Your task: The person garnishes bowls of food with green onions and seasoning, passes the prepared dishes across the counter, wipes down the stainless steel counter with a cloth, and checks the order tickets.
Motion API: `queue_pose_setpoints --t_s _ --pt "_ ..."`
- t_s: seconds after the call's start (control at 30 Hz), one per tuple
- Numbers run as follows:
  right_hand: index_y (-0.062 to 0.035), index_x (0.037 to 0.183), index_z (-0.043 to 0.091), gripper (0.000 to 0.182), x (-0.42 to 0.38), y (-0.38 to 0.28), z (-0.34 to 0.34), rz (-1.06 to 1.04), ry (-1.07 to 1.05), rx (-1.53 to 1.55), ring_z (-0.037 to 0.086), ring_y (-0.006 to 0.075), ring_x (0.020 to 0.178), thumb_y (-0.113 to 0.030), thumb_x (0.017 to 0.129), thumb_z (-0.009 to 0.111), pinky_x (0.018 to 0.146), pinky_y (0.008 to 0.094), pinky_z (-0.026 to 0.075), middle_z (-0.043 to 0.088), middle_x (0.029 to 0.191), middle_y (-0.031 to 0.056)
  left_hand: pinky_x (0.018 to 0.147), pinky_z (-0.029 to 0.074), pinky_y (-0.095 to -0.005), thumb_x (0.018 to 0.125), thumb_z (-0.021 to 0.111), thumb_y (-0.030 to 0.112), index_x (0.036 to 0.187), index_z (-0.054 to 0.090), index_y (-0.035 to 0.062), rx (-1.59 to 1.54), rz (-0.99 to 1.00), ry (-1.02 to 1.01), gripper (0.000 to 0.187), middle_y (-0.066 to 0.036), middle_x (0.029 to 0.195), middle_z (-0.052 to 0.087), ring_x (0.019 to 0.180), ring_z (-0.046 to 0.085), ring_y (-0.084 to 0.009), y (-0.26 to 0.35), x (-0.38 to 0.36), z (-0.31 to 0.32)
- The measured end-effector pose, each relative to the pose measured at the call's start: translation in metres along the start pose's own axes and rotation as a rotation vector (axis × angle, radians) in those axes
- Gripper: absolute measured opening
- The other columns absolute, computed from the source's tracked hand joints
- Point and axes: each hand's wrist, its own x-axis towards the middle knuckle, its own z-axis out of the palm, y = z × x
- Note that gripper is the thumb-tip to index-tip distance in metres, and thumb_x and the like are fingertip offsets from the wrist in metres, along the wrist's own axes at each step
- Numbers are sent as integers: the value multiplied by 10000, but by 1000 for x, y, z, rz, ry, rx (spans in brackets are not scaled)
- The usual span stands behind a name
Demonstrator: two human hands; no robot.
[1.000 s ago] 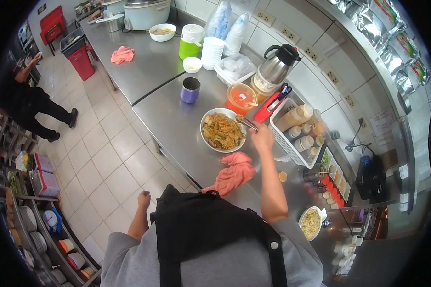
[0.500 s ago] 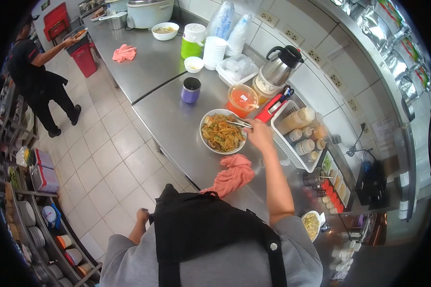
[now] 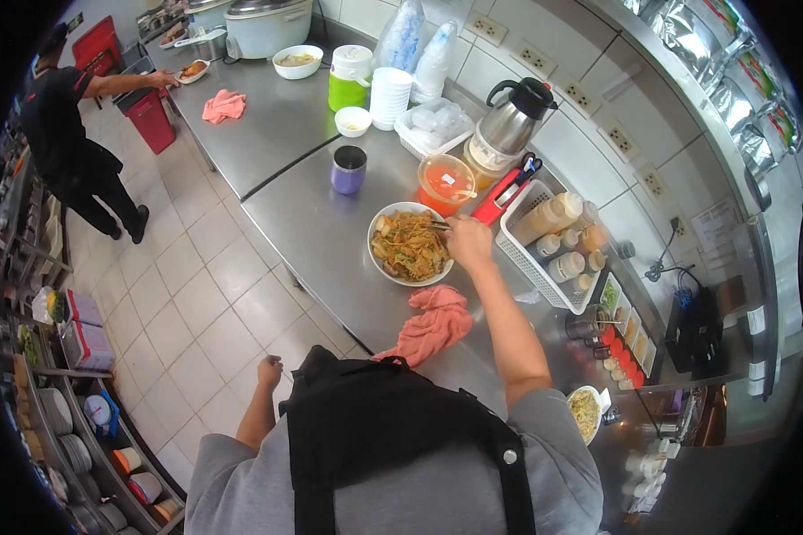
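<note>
Over the right rim of a white bowl of noodles [image 3: 409, 242], my right hand [image 3: 469, 241] is closed on metal tongs [image 3: 440, 226], whose tips touch the food. A tub of orange-red liquid [image 3: 446, 181] stands just behind that hand. My left hand [image 3: 269, 369] hangs beside my body over the floor, its fingers curled; whether it holds anything is too small to tell. Nearest to me on the steel table lies a crumpled pink cloth [image 3: 434, 323], in front of the bowl. A purple tumbler [image 3: 349, 169] stands behind the bowl.
A white basket of sauce bottles [image 3: 553, 250] and a steel jug [image 3: 514, 116] stand along the wall. A green-and-white jug [image 3: 350, 78] is farther back. At the far left, a co-worker [image 3: 71, 134] reaches a plate [image 3: 193, 71] over the table's end.
My right hand has shifted slightly and the tongs now sit lower at the noodles. My left hand has risen a little. The co-worker's plate has moved right, to the table's end.
</note>
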Motion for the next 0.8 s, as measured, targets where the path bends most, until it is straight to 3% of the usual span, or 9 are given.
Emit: queue_pose_setpoints --t_s 0.1,0.17,0.27,0.37,0.57,0.8 --pt "-112 955 689 215 2 9 -9 52 -1 27 641 292 832 -217 768 681 716 421 511 631 849 111 660 525 -327 803 537 38 966 665 -22 -32 -42 -43 216 -159 791 686 709 668 -217 -17 -13 -3" --pt "-116 969 689 222 3 9 -17 71 21 59 640 293 838 -219 772 679 722 422 509 634 854 108 646 524 -330 775 563 16 960 664 -27 48 -177 -75 215 -160 792 686 704 663 -217 -24 -23 -7" --pt "-117 992 684 242 5 8 -16 57 -1 103 644 292 859 -218 773 670 734 428 507 645 894 111 644 526 -337 739 606 10 949 673 -19 201 -176 -67 223 -165 796 686 708 663 -228 -1 -54 -19" --pt "-111 1008 677 260 2 6 -22 28 -64 132 646 291 879 -218 772 663 748 434 506 651 938 116 644 527 -341 712 622 5 939 682 -11 241 -163 -63 236 -168 790 686 701 665 -238 -17 -49 -20" --pt "-119 1023 681 280 -9 6 -58 23 -122 111 636 289 909 -204 756 689 775 428 495 645 922 105 632 525 -338 725 617 20 936 681 -12 143 -179 -57 223 -167 802 687 702 667 -227 -23 -23 -14" --pt "-117 965 703 256 -26 -1 -28 -108 -34 72 623 269 887 -170 715 718 780 412 488 631 855 90 616 520 -318 751 597 30 980 664 -26 62 -118 -72 245 -164 785 685 671 667 -213 -7 -13 -3"
